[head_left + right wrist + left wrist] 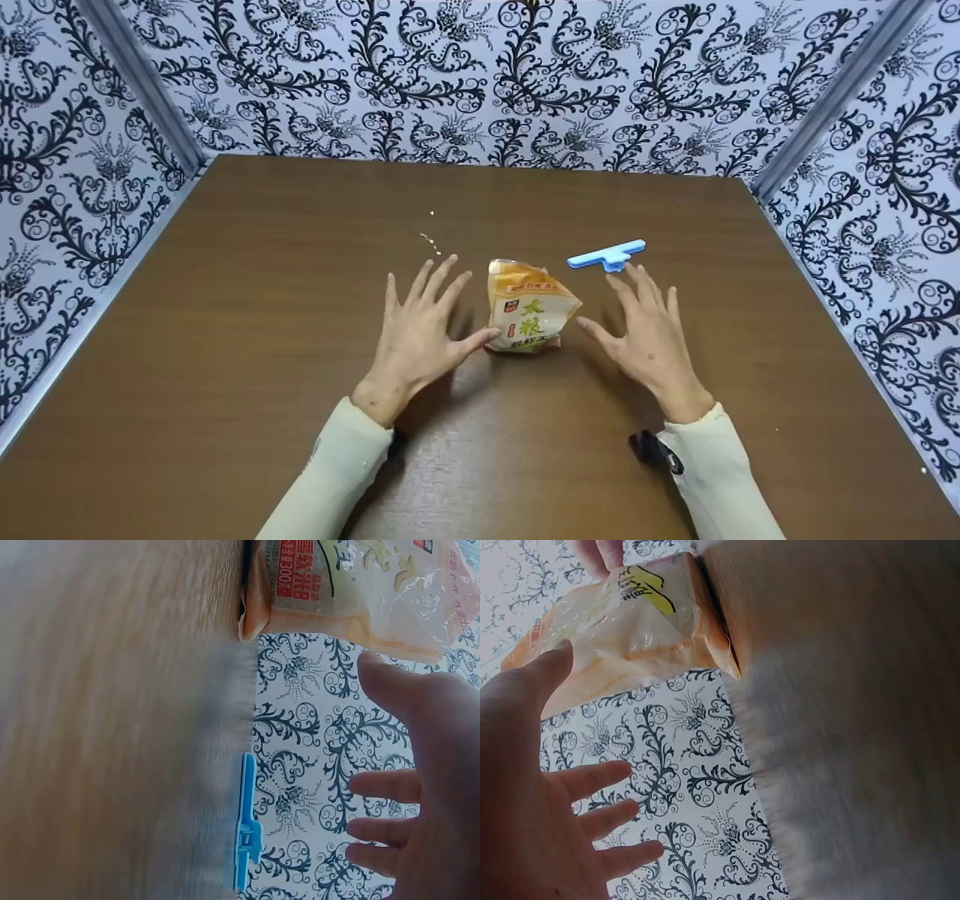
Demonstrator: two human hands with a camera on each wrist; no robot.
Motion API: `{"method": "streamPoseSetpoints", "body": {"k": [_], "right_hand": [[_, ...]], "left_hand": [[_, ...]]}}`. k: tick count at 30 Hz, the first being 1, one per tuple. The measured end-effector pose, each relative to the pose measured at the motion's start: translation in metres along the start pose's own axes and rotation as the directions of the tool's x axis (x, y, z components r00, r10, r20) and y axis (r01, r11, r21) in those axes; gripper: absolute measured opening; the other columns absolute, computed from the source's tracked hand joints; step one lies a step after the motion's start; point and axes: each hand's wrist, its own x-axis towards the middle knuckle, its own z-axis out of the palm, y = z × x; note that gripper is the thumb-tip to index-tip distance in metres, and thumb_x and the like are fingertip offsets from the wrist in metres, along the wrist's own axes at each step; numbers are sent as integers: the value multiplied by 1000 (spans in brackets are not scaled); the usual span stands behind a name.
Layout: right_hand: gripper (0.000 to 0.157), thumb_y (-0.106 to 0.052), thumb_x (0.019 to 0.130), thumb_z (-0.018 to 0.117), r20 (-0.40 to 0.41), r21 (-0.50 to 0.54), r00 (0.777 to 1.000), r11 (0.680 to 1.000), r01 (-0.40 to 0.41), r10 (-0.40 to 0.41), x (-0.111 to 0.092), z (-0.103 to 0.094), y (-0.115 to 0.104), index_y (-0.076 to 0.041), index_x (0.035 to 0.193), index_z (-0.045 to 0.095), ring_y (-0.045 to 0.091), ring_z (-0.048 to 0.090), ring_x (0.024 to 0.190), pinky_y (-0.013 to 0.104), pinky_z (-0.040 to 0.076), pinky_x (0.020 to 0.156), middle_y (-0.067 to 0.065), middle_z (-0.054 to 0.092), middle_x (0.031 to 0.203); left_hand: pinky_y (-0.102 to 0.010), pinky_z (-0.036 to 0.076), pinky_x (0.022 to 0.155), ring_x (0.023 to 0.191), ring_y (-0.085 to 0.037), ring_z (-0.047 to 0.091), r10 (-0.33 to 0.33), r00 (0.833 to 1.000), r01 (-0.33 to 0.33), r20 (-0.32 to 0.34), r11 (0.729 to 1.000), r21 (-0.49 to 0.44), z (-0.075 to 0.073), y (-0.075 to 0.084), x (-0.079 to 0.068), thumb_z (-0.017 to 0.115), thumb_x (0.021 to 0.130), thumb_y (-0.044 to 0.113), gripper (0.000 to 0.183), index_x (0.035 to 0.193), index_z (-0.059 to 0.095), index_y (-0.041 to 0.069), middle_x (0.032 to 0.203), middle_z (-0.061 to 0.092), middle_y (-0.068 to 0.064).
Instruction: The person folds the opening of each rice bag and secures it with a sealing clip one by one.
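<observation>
An orange and white plastic food bag (529, 311) with printed characters stands upright on the brown table, its top corner slanting to the right. Left of it is my left hand (420, 337), fingers spread, the thumb overlapping the bag's lower left edge in the head view. My right hand (649, 345) is on the other side, fingers spread too, with its thumb tip close to the bag's right side. Beyond the right fingertips lies a blue bag clip (609, 256). In the right wrist view the clip (246, 829) lies apart from the right hand.
Small pale crumbs (430, 241) are scattered on the table (262, 315) beyond the left hand. A white speck (924, 470) lies by the right edge. Patterned black and white walls (495, 82) stand at the back and both sides.
</observation>
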Motion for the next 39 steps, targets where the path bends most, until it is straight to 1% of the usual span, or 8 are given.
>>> {"method": "streamPoseSetpoints", "body": {"k": [7,13,16,22,27,30,34,39], "right_hand": [[63,-40,96,76,-23,74,999,997,29,-27,-2,0,-5,-5,145,58,39,38,152,68,15,127,19,45,161],[54,-33,96,76,-80,108,995,991,75,-66,-4,2,-9,-4,139,63,40,47,144,63,26,125,18,54,152],[51,-30,95,77,-100,128,991,987,98,-85,-3,4,-11,-4,137,65,40,50,142,61,32,121,17,58,149],[45,-23,95,78,-107,189,988,973,133,-114,-4,5,-15,-6,135,67,34,53,139,58,40,116,11,61,146],[44,-18,94,78,-110,237,985,959,157,-134,-6,6,-20,-8,136,66,30,55,137,52,44,115,8,63,143],[45,-15,94,77,-113,260,983,951,168,-143,-7,7,-23,-8,137,66,28,56,136,50,46,114,9,64,142],[45,-11,93,77,-111,291,981,939,184,-157,-8,9,-25,-4,136,65,28,58,134,49,47,114,11,65,139],[44,-11,94,77,-84,316,983,931,181,-162,-9,12,-29,-6,137,64,27,59,133,48,47,115,8,65,138]], "left_hand": [[-68,19,126,151,-29,44,28,994,-39,-105,994,-105,2,6,-1,61,91,73,80,151,54,22,163,46,-1],[-64,26,125,146,-25,49,43,989,-69,-139,980,-189,2,11,1,65,95,64,70,148,56,20,158,53,-1],[-62,29,124,145,-25,51,47,988,-80,-147,971,-227,3,13,2,65,96,61,67,148,57,19,156,55,-1],[-60,31,124,144,-25,52,44,987,-88,-156,952,-292,5,16,3,66,97,58,66,148,57,16,154,57,-2],[-52,37,123,143,-23,53,48,985,-100,-167,943,-316,6,17,3,67,98,54,64,147,58,14,153,58,-3],[-49,38,122,143,-24,53,48,986,-100,-160,937,-334,7,19,3,68,98,51,62,147,58,13,153,58,-4],[-48,39,122,144,-25,53,52,988,-98,-143,936,-339,7,22,3,67,100,50,62,147,57,11,153,58,-6],[-47,41,120,142,-25,55,50,988,-99,-149,932,-348,7,24,3,67,100,47,61,147,57,9,151,60,-7]]}}
